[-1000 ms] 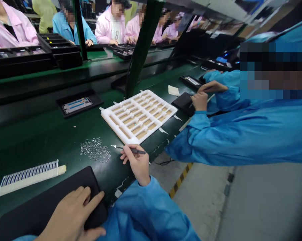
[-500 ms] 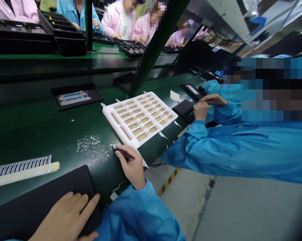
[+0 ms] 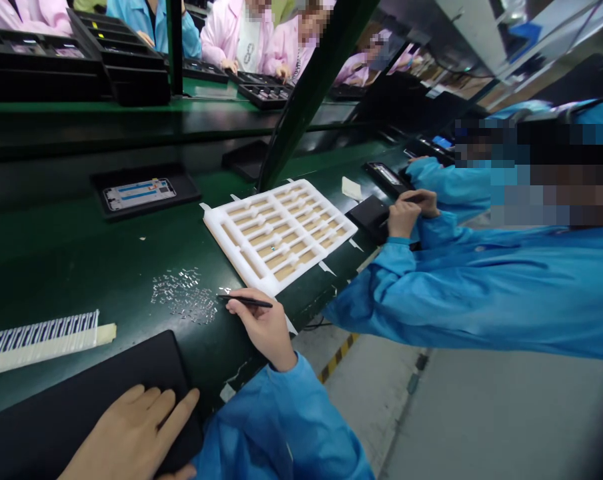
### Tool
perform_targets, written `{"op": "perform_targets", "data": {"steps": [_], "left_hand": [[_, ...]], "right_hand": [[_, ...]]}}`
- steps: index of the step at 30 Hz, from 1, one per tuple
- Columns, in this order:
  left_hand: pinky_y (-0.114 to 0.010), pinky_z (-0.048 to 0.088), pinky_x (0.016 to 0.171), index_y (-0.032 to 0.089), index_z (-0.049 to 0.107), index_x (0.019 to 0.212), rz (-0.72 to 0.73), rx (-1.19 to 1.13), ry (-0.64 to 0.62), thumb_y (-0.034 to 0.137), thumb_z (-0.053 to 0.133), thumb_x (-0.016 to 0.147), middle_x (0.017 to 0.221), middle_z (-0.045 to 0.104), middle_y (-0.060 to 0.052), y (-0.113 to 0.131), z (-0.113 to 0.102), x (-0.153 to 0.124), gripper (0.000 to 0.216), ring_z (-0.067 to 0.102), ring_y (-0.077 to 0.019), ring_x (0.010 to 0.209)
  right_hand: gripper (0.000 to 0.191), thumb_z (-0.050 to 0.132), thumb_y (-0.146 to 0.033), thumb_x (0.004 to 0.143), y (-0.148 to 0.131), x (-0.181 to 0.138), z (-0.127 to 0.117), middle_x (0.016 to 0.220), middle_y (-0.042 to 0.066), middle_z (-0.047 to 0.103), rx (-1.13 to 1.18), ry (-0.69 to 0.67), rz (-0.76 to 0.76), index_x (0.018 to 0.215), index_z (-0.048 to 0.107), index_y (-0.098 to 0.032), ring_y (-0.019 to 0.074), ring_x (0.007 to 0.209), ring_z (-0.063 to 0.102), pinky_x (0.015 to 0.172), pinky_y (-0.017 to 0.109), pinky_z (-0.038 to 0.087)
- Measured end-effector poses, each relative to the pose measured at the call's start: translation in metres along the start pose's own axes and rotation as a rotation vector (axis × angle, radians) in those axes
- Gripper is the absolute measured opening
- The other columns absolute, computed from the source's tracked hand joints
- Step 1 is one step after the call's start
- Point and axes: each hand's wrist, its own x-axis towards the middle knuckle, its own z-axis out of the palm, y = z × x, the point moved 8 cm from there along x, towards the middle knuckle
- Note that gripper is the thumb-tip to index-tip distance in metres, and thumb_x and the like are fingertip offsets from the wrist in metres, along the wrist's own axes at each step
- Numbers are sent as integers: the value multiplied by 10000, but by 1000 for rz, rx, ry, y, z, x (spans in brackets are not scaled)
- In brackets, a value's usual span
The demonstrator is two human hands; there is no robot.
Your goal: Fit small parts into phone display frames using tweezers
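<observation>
My left hand (image 3: 131,430) lies over a flat black slab or tray (image 3: 91,377), its forefinger stretched to the right edge and the thumb partly hidden below. Black tweezers (image 3: 249,301) are pinched in my right hand (image 3: 269,333). Their tips point left, close to the right side of a scatter of tiny shiny metal pieces (image 3: 181,297) on the green bench. A few pieces lie right by the tips; whether one is gripped is too small to tell. Just beyond my right hand sits a white slotted frame (image 3: 219,233) on a tan backing.
A strip of dark-and-white pieces (image 3: 41,340) lies at left. Behind it, a black tray (image 3: 186,193) bears a phone frame (image 3: 139,193). A green post (image 3: 301,107) slants over the bench. At right, a co-worker's blue sleeve (image 3: 456,287) and hands are close.
My right hand has turned slightly, bringing the tweezers flatter and their tips a little left and down towards the metal pieces. My left hand stays put.
</observation>
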Motion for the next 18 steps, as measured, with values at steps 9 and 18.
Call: {"op": "perform_targets", "data": {"steps": [9,18], "left_hand": [[-377,617,734,164,800,1241,9,22,99,602,787,850,891,824,-54,1,-4,-1,588,790,-234,744],[-376,619,785,193,761,1322,-30,-22,35,576,744,902,961,826,-60,-4,12,-9,569,790,-240,809]], "right_hand": [[246,828,-390,913,1,2,0,994,75,810,26,1,12,1064,829,-196,189,802,779,791,321,690],[164,770,-322,972,-7,-4,-3,1078,86,768,-64,95,-136,1089,810,-214,193,872,771,835,340,679]]}}
